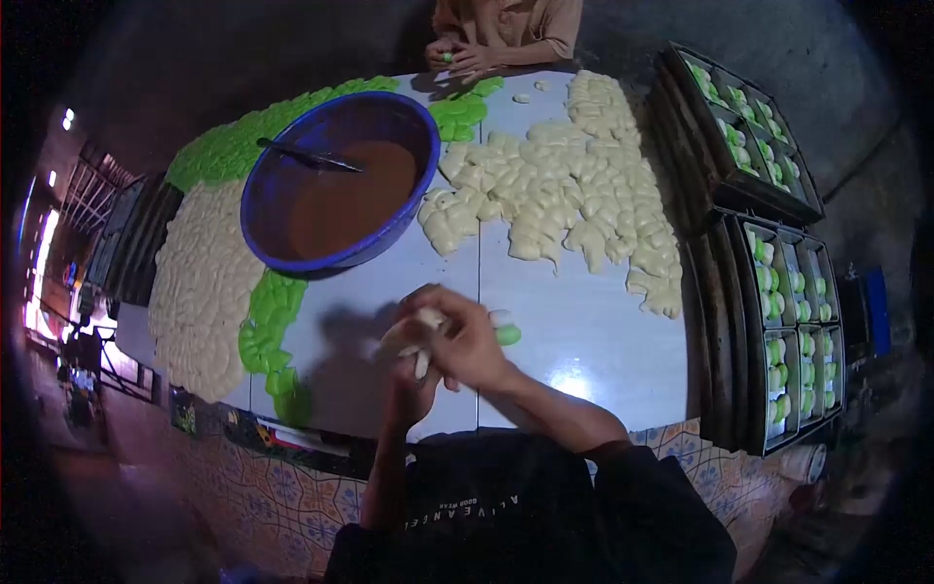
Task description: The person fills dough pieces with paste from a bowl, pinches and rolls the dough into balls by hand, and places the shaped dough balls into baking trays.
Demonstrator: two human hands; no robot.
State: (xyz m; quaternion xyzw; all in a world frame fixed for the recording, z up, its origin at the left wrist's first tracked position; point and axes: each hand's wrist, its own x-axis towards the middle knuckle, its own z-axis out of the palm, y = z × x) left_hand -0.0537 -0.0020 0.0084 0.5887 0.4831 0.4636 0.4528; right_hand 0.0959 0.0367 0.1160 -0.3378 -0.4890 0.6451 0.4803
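Note:
Above the near middle of the white table, my two hands are together. My left hand [413, 387] is below, its fingers closed round a piece of white dough [421, 364]. My right hand [465, 341] is bent over it from the right, fingers curled on white dough [429, 317] too. The fingers partly hide the dough, so its full shape cannot be made out. Just right of my right hand, a small white piece [501, 318] and a green piece [508, 336] lie on the table.
A blue basin [397, 234] of brown filling, a dark utensil [309, 156] across it, stands at the back left. Green dough [268, 321] and cream dough [530, 185] cover parts of the table [584, 331]. Stacked trays [725, 321] line the right side. Opposite, a person's hands [467, 58] hold something green.

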